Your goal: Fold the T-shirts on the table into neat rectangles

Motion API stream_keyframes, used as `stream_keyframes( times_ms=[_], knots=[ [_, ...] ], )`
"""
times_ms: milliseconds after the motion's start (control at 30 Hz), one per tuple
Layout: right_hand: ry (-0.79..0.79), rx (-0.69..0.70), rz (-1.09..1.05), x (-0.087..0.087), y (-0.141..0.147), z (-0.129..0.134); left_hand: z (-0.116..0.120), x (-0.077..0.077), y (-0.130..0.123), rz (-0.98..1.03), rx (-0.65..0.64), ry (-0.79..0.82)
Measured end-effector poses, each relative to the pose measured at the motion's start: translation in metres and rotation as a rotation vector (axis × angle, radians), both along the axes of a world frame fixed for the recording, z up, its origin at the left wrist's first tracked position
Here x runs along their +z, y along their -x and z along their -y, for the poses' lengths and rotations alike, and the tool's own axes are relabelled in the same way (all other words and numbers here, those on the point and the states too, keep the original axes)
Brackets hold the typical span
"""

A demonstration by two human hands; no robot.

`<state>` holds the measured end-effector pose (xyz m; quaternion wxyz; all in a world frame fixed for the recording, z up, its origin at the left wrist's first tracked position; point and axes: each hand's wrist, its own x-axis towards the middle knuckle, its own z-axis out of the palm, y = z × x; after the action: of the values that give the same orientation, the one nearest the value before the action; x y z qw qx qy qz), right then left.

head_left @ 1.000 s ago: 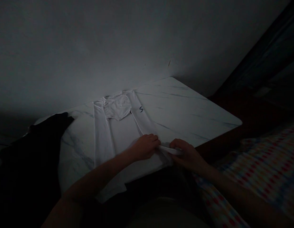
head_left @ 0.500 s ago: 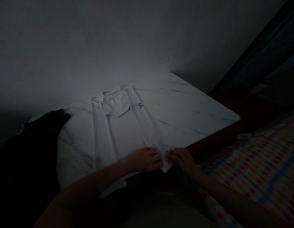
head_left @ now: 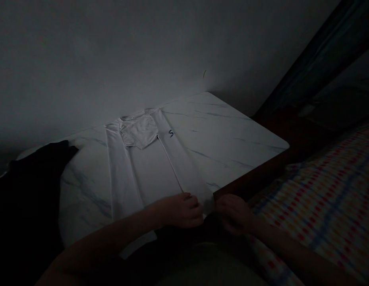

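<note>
A white shirt (head_left: 151,171) lies on the marble-patterned table, its two sides folded inward lengthwise and a small dark mark on the right-hand fold. Its collar end is toward the wall; the near end reaches over the table's front edge. My left hand (head_left: 184,210) is closed on the near end of the right-hand fold, fingers curled into the fabric. At the shirt's near right corner, my right hand (head_left: 233,213) has its fingers bent in and pinched at the cloth, slightly blurred. The fingertips of both hands are partly hidden in the dim light.
The white table (head_left: 214,131) with grey veins stands against a pale wall (head_left: 113,59). Dark clothing (head_left: 29,198) lies over its left end. A checked, colourful cloth (head_left: 327,206) spreads at the right, below the table's edge.
My right hand has drawn a little down toward me at the shirt's corner, and the corner fabric sits straighter. My left hand keeps its hold. The whole view has shifted slightly.
</note>
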<state>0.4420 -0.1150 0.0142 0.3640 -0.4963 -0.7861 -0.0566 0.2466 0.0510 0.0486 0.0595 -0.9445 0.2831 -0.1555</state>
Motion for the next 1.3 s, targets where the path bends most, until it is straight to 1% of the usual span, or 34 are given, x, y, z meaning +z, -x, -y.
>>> stream_keyframes(
  times_ms=[67, 100, 133, 167, 233, 300, 367, 433, 467, 533, 600, 633, 700, 733, 800, 900, 967, 1033, 1100, 1167, 1233, 1300],
  knots=[
    [0.034, -0.074, -0.02, 0.015, -0.01, -0.02, 0.0, 0.006, 0.001, -0.07, -0.036, 0.039],
    [0.065, -0.11, 0.003, 0.022, -0.015, -0.036, -0.003, 0.01, 0.001, -0.107, -0.033, 0.063],
    [0.099, -0.127, 0.046, 0.028, -0.019, -0.057, -0.009, 0.015, -0.002, -0.132, -0.004, 0.087],
    [0.136, -0.121, 0.1, 0.034, -0.022, -0.081, -0.019, 0.02, -0.006, -0.133, 0.058, 0.112],
    [0.205, -0.045, 0.193, 0.039, -0.027, -0.136, -0.049, 0.031, -0.02, -0.079, 0.267, 0.167],
    [0.283, 0.046, 0.254, 0.04, -0.028, -0.193, -0.091, 0.04, -0.04, 0.006, 0.542, 0.241],
    [0.373, 0.07, 0.281, 0.038, -0.026, -0.24, -0.137, 0.044, -0.062, 0.057, 0.786, 0.301],
    [0.452, 0.078, 0.285, 0.035, -0.022, -0.27, -0.177, 0.04, -0.081, 0.039, 0.93, 0.296],
    [0.48, 0.089, 0.281, 0.033, -0.02, -0.277, -0.193, 0.035, -0.088, 0.0, 0.971, 0.276],
    [0.508, 0.119, 0.263, 0.028, -0.017, -0.275, -0.212, 0.02, -0.096, -0.132, 0.992, 0.221],
    [0.503, 0.16, 0.256, 0.021, -0.016, -0.257, -0.217, 0.001, -0.1, -0.248, 0.985, 0.174],
    [0.497, 0.188, 0.262, 0.017, -0.017, -0.243, -0.216, -0.008, -0.1, -0.277, 0.98, 0.159],
    [0.493, 0.247, 0.291, 0.01, -0.021, -0.213, -0.209, -0.022, -0.099, -0.273, 0.969, 0.148],
    [0.496, 0.274, 0.31, 0.006, -0.023, -0.197, -0.205, -0.027, -0.097, -0.258, 0.959, 0.15],
    [0.5, 0.319, 0.345, 0.002, -0.027, -0.168, -0.193, -0.031, -0.093, -0.241, 0.911, 0.169],
    [0.482, 0.375, 0.366, 0.005, -0.031, -0.134, -0.168, -0.029, -0.077, -0.243, 0.789, 0.212],
    [0.463, 0.409, 0.372, 0.012, -0.034, -0.118, -0.146, -0.025, -0.058, -0.249, 0.666, 0.23],
    [0.447, 0.454, 0.396, 0.019, -0.037, -0.108, -0.12, -0.02, -0.034, -0.263, 0.55, 0.248],
    [0.428, 0.508, 0.432, 0.023, -0.041, -0.1, -0.095, -0.012, -0.004, -0.296, 0.486, 0.277],
    [0.386, 0.537, 0.458, 0.022, -0.044, -0.093, -0.074, 0.0, 0.031, -0.341, 0.455, 0.321],
    [0.311, 0.508, 0.47, 0.015, -0.047, -0.088, -0.059, 0.013, 0.072, -0.37, 0.439, 0.37],
    [0.223, 0.461, 0.481, 0.005, -0.049, -0.083, -0.045, 0.025, 0.117, -0.386, 0.466, 0.378]
  ],
)
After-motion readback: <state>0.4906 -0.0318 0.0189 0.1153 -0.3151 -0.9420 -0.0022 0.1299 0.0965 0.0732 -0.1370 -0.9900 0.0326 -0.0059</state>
